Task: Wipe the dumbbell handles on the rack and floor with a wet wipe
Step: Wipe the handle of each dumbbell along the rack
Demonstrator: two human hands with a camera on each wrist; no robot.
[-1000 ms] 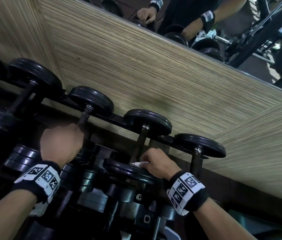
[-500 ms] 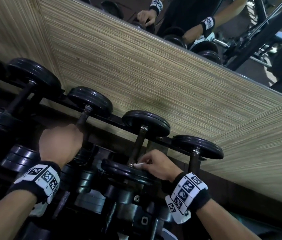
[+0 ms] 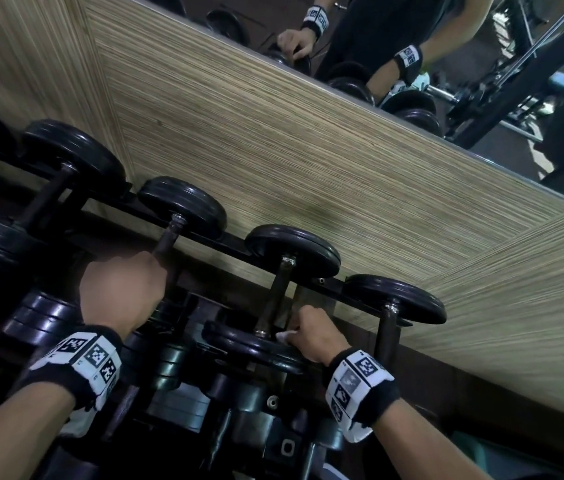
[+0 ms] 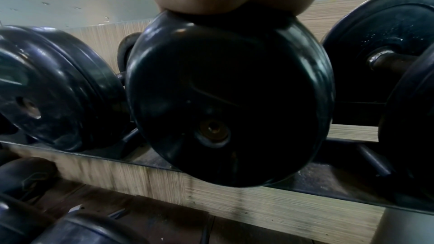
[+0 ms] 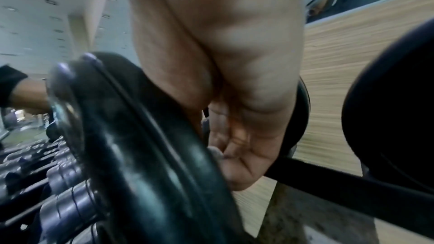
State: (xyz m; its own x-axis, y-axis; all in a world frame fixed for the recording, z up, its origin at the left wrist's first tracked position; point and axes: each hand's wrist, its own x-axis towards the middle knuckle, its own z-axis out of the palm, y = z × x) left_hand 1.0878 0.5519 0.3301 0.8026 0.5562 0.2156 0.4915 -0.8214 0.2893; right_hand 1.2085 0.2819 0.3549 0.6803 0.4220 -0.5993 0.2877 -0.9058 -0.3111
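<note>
On the rack's top row, far left, a large dumbbell sat untouched. Next along, the left hand was curled round the handle of the second dumbbell, apparently steadying it; the left wrist view showed only that dumbbell's black end plate. Further right, the right hand was closed on a white wet wipe, pinched in the fingers and held against the near end of the third dumbbell's handle, just above its front plate. The right wrist view was too blurred to show the wipe clearly. To wipe well, I judged the wipe should wrap the bar fully and slide its whole length up to the far plate, twisting to reach the underside. The fourth dumbbell, far right, waited its turn.
</note>
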